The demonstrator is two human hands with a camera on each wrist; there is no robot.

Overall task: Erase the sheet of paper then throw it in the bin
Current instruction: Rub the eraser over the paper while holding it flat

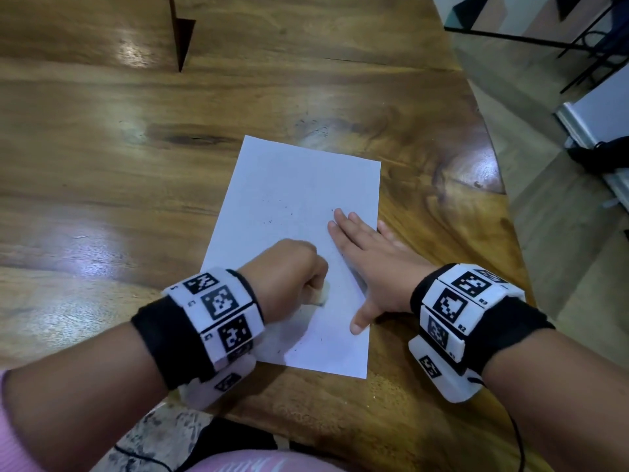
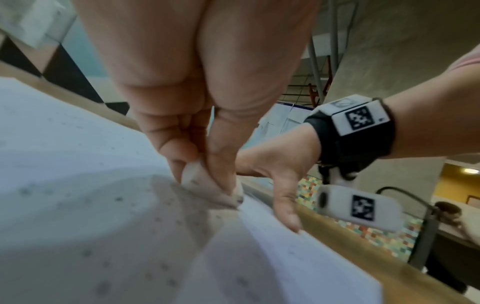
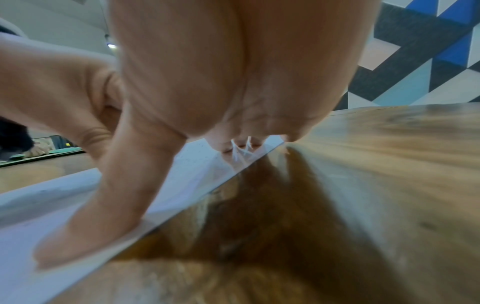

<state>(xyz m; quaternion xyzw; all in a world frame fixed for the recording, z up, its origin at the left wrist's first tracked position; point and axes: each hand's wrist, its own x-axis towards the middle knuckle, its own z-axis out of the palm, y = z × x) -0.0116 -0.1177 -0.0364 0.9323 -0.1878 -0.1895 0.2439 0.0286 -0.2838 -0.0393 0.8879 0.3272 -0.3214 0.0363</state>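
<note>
A white sheet of paper (image 1: 299, 212) lies on the wooden table (image 1: 136, 165), speckled with dark eraser crumbs. My left hand (image 1: 292, 270) is curled over the sheet's lower part and pinches a small white eraser (image 2: 207, 185) whose dirty tip touches the paper (image 2: 78, 205). My right hand (image 1: 371, 260) lies flat with straight fingers on the sheet's right edge, thumb (image 3: 103, 216) spread and pressing the paper (image 3: 52, 205) down. No bin is in view.
The table's curved right edge (image 1: 503, 185) drops to a grey floor. A dark wedge-shaped gap (image 1: 182, 39) cuts into the tabletop at the back. A black cable (image 1: 517, 434) hangs from my right wrist. Metal furniture legs (image 1: 578, 52) stand beyond the table.
</note>
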